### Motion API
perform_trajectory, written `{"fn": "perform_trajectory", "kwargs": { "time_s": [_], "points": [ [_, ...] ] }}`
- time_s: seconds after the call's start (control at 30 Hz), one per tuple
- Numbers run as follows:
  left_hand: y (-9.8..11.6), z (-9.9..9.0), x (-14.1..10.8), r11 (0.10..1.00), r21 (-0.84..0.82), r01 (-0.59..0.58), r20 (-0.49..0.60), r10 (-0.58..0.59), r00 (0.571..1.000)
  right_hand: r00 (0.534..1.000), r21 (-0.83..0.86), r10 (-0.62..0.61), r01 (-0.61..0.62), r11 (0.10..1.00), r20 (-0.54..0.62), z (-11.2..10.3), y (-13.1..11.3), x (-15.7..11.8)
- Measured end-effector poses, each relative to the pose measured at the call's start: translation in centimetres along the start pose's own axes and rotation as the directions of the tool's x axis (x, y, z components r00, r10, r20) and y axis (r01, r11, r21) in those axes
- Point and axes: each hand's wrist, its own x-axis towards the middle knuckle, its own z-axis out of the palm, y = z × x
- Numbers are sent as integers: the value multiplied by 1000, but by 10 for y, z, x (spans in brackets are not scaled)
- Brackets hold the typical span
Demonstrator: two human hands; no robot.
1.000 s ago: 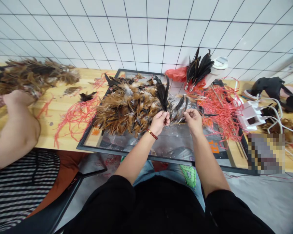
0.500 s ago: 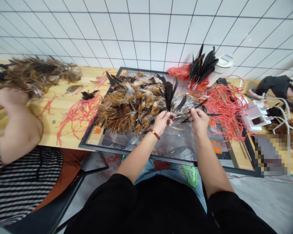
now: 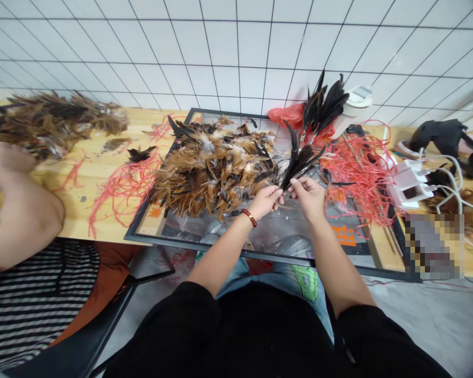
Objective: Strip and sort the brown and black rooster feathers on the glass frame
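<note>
Between my hands stands a small bunch of black feathers (image 3: 298, 161), fanned upward with its quills pinched at the bottom. My left hand (image 3: 266, 201), with a beaded bracelet at the wrist, is closed on the quill ends. Close beside it my right hand (image 3: 308, 197) is closed too, thumb and fingers on the base of the same bunch. A large heap of brown feathers (image 3: 216, 168) lies just left of my hands on the glass-topped black frame (image 3: 220, 248). A few loose dark feathers rest right of my right hand.
Red plastic strings (image 3: 364, 173) are tangled at the right, with more strings (image 3: 126, 181) at the left. Black feather bundles (image 3: 325, 105) lean near a white lidded container (image 3: 357, 102). White chargers with cables (image 3: 412, 181) sit far right. A co-worker's arm (image 3: 27, 210) rests left, by another feather pile (image 3: 59, 121).
My right hand has moved left to meet my left hand at the bunch's base. The black feathers now tilt to the right instead of standing upright. The co-worker's arm shifted slightly.
</note>
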Motion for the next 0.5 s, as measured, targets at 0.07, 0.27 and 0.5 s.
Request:
{"fn": "perform_trajectory", "kwargs": {
  "time_s": [0.07,0.27,0.5],
  "points": [
    [-1,1,0,999,33,-17,21,17,1000,999,-19,-34,33,999,-5,0,2,0],
    [7,1,-1,971,-218,-99,-188,58,980,984,-271,-175,177,946,33,-7,29,10],
    [13,-2,0,943,-284,-174,-352,66,934,894,-722,-121,422,548,431,-7,29,3]
  ]
}}
